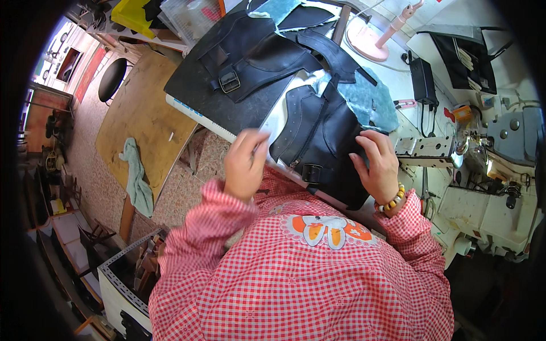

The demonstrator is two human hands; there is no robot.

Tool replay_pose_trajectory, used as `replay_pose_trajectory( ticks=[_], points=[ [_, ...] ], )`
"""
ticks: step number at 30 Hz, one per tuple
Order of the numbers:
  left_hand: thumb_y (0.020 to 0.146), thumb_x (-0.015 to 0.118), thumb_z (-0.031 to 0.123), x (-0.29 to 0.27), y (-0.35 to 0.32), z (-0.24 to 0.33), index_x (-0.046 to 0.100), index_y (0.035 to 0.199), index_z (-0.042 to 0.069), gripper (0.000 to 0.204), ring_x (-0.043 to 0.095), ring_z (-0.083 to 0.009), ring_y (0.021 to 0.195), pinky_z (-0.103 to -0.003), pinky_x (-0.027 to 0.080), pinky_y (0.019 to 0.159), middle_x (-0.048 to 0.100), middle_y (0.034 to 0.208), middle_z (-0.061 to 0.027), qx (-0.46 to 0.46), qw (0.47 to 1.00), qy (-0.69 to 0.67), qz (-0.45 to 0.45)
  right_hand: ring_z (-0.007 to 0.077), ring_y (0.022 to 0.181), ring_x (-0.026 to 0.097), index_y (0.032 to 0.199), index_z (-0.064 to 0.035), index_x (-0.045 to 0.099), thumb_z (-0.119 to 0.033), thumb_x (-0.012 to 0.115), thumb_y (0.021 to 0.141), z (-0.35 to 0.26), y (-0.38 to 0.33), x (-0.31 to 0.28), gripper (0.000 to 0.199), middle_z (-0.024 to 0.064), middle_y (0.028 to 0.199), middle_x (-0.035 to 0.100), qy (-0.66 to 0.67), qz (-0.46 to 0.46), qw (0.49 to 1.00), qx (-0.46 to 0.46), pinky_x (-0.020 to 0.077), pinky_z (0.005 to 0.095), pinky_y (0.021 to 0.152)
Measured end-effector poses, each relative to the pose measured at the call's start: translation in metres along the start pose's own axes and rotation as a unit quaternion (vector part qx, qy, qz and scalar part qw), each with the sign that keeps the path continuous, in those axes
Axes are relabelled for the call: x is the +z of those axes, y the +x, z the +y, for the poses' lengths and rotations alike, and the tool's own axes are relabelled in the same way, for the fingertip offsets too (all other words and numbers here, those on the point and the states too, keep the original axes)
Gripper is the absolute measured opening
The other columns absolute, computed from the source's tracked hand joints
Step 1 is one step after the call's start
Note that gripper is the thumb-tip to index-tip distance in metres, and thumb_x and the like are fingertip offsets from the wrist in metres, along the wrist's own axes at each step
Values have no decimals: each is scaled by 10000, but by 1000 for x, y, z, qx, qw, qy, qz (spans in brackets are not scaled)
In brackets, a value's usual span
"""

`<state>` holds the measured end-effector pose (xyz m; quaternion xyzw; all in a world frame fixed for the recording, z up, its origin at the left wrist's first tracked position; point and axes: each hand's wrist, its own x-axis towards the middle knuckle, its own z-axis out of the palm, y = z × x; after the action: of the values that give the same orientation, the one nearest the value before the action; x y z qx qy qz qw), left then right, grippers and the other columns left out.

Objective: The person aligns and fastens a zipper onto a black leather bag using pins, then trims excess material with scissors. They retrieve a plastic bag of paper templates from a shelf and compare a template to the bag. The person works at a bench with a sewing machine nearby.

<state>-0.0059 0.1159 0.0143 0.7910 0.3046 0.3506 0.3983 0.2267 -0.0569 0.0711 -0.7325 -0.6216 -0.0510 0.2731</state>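
In front of me a black leather boot upper (302, 126) with a zip, a row of small holes and a buckled strap (311, 173) lies flat on the work surface. My right hand (377, 165), a beaded bracelet (392, 200) on its wrist, rests at the upper's right edge, thumb and fingers curved but apart. Left of the upper, above the board's near edge, my left hand (244, 165) is raised with its fingers bent together; anything between them is too small to make out. Farther back lies a second black leather piece (256, 59) with a buckle.
Pale blue fleecy lining (372, 99) shows beside the uppers. A dark board (193, 85) lies beneath them. At right stand a sewing machine (483, 210), a black power adapter (422, 80) and a pink lamp stand (375, 45). A wooden table (151, 94) with a cloth (136, 179) stands left.
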Motion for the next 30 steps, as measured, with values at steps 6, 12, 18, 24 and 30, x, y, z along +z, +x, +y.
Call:
replay_pose_trajectory(
  ticks=[6, 12, 18, 24, 30],
  points=[
    [979, 533, 61, 18, -81, 1, 590, 1169, -34, 220, 650, -159, 928, -292, 532, 818, 683, 1027, -122, -348, 877, -323, -74, 348, 1140, 543, 1276, -64, 550, -134, 752, 780, 15, -8, 9, 540, 143, 1239, 576, -50, -8, 999, 6, 383, 492, 1050],
    [1001, 504, 91, 32, -63, 14, 511, 1251, -21, 275, 654, -190, 990, -285, 548, 851, 652, 1141, -163, -442, 755, -476, -95, 346, 995, 559, 1173, -47, 580, -129, 759, 762, 31, 10, 19, 455, 129, 1061, 601, 4, -19, 999, 45, 436, 451, 920],
    [1003, 540, 258, 34, -50, 22, 555, 1140, 99, 211, 632, -218, 909, -373, 499, 828, 649, 996, -58, -454, 683, -562, -106, 326, 856, 590, 980, -71, 638, -36, 695, 758, 22, 15, 8, 231, 108, 896, 601, 116, 53, 992, 14, 495, 412, 735],
    [955, 581, 477, 39, -5, 18, 556, 821, 176, 331, 451, -133, 603, -288, 351, 609, 455, 603, 26, -517, 715, -450, -139, 324, 1038, 596, 1062, -68, 630, -68, 692, 757, 19, -21, -27, 311, 119, 1167, 595, 15, 135, 991, 19, 501, 410, 881],
    [971, 573, 343, 34, 24, 21, 659, 1028, 61, 301, 640, -168, 673, -284, 505, 587, 695, 838, -68, -433, 792, -382, -196, 390, 1125, 556, 1108, -20, 624, 45, 612, 732, 62, -160, -79, 382, 197, 1186, 598, -118, 120, 950, 263, 445, 468, 978]
  ],
)
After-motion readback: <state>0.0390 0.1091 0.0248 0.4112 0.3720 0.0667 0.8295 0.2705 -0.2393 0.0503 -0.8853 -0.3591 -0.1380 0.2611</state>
